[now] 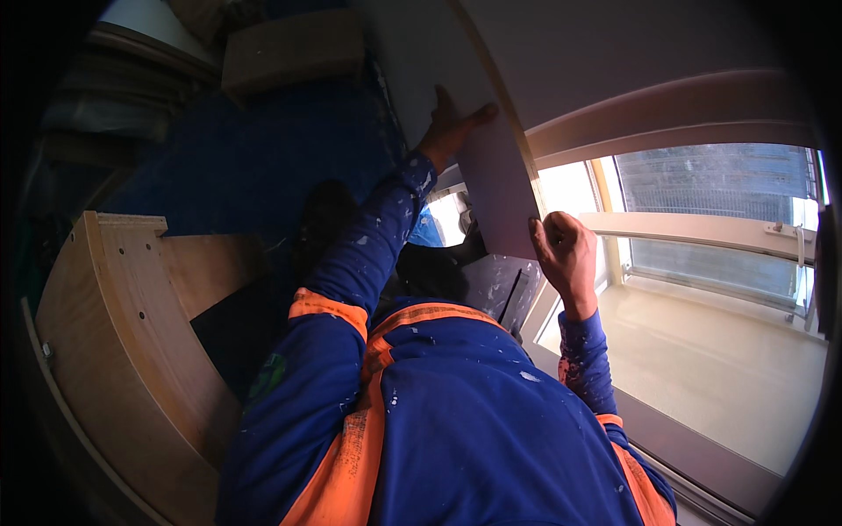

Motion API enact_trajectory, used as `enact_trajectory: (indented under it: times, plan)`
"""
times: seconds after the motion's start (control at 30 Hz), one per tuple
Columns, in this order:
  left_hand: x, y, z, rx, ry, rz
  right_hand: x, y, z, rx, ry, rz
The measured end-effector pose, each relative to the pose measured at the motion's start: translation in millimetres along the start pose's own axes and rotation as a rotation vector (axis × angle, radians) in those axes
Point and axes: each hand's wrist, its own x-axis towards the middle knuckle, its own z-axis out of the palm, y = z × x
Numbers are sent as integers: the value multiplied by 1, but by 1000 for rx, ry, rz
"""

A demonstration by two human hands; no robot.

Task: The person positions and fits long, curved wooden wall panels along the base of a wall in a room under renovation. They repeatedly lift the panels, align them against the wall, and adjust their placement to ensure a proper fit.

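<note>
A long, smooth grey board (498,197) with a pale edge runs from the top of the view down toward my body. My left hand (449,130) rests against its broad face, thumb and fingers spread apart. At the board's near right corner, my right hand (568,254) is closed with curled fingers and meets the edge. The far end of the board runs out of view at the top. My blue sleeves with orange bands carry white paint specks.
To the right stands a window (715,188) with a pale frame rail (693,230) and a handle. A plywood box-like piece (132,289) is at my left. Blue covering (254,167) lies on the floor, with a wooden block-like piece (294,51) beyond.
</note>
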Motion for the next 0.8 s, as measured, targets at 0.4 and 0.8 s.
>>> enact_trajectory:
  times: [0.4, 0.8]
  plan:
    - [-2, 4, 2, -22, -13, 7, 1, 2, -2, -83, -47, 4]
    - [10, -13, -1, -8, 42, 33, 1, 0, -1, -131, -65, -6]
